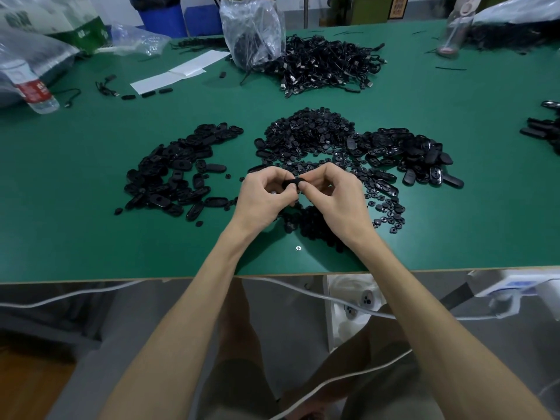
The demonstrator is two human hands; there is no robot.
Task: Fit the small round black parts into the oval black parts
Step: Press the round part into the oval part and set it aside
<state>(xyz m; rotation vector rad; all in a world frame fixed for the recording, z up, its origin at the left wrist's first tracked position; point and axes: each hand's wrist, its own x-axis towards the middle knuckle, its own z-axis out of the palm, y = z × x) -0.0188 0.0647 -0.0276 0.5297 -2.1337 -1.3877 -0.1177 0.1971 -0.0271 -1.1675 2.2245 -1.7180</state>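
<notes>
My left hand (263, 195) and my right hand (336, 195) meet over the green table (91, 237), and together they pinch one oval black part (292, 183) between their fingertips. Whether a small round part sits in it is hidden by my fingers. A heap of small round black parts (309, 131) lies just behind my hands. More round parts (388, 207) are scattered to the right. One pile of oval black parts (175, 174) lies to the left and another pile of oval parts (409, 153) to the right. A dark heap (315, 222) sits under my right wrist.
A tangle of black cables (327, 65) and a clear plastic bag (251, 31) lie at the back. A water bottle (33, 89) lies at the far left, white paper strips (178, 71) behind the left pile. A screw head (298, 248) marks the table near its front edge.
</notes>
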